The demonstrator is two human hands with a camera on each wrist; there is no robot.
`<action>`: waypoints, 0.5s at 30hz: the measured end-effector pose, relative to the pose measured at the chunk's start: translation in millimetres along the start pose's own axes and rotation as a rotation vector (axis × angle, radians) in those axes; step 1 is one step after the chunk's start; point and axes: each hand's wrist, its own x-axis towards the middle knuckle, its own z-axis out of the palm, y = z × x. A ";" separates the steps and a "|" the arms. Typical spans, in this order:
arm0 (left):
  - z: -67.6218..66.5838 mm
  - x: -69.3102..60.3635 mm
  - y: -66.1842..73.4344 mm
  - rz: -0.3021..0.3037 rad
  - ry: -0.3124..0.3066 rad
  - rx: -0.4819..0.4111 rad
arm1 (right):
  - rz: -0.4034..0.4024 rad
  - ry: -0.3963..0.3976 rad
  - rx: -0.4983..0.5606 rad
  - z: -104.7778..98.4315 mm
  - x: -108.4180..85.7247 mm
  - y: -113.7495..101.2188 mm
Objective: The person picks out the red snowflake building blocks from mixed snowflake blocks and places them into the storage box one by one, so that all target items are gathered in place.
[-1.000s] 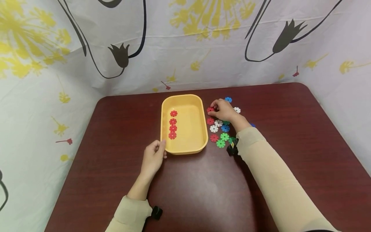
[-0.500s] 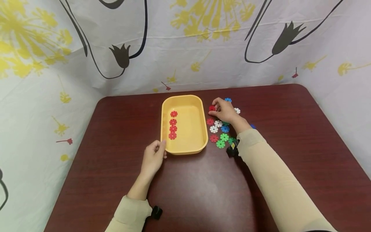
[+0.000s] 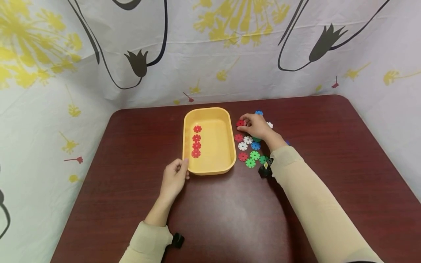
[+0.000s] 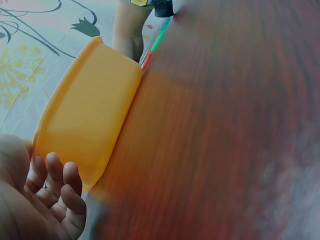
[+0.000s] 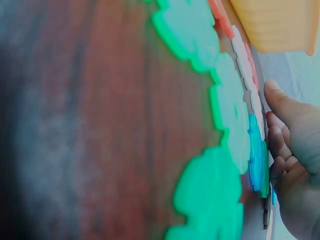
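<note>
My left hand [image 3: 174, 179] grips the near left corner of a yellow plastic tray [image 3: 210, 172], thumb over the rim and fingers curled outside it, as the left wrist view also shows. Inside the tray, several red notched discs [image 3: 196, 138] lie in a column along the left side. Right of the tray, my right hand [image 3: 258, 126] pinches a red notched disc [image 3: 241, 123] between thumb and fingers. In the right wrist view that disc is hidden from sight. Below this hand lie two more red discs [image 3: 238, 137], with white discs [image 3: 242, 146] beside them.
Several green discs [image 3: 250, 163] lie nearest the tray's near right corner. Blue discs [image 3: 255, 145] lie among the others, one farther back near the table's far edge. The dark red wooden table [image 3: 131, 146] meets a patterned cloth [image 3: 197, 73] behind.
My right hand has taken hold of the red disc and shifted it slightly right and up from where it lay. My left hand and the tray have stayed put.
</note>
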 end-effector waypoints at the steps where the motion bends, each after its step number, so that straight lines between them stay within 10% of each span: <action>1: 0.0 -0.2 -0.4 -0.002 0.000 0.001 | 0.001 0.006 0.002 0.1 -0.3 0.1; 15: -0.4 -0.3 0.6 -0.001 -0.002 0.001 | -0.016 0.114 0.064 -6.0 -5.9 -12.4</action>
